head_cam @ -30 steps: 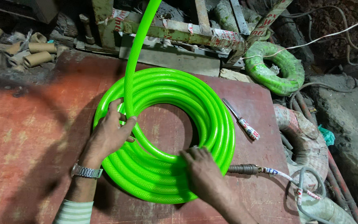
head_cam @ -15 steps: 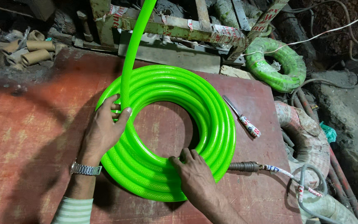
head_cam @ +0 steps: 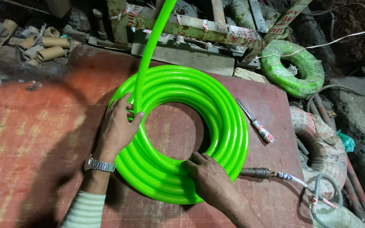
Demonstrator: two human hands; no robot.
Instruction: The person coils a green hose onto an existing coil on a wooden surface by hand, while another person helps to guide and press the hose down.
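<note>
Loose hose end (head_cam: pixel 151 46) runs off top edge, source not seen. Left hand (head_cam: pixel 117 128) covers part of green hose coil (head_cam: pixel 216 109) at left side; fingertips tucked behind hose, not visible. Right hand (head_cam: pixel 210 179) hides coil's lower inner turns; its forearm cut off by bottom edge. Striped sleeve (head_cam: pixel 85 211) cut at bottom. Wrapped coil (head_cam: pixel 292 69) at top right partly behind frame bars. Cardboard tubes (head_cam: pixel 49 48) top left dim, count unclear. Nozzle fitting (head_cam: pixel 256 172) lead trails off bottom right, end lost in clutter.

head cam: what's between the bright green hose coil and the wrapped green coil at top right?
In the head view, a knife with a taped handle lies on the red board between the bright green hose coil and the wrapped coil.
</note>
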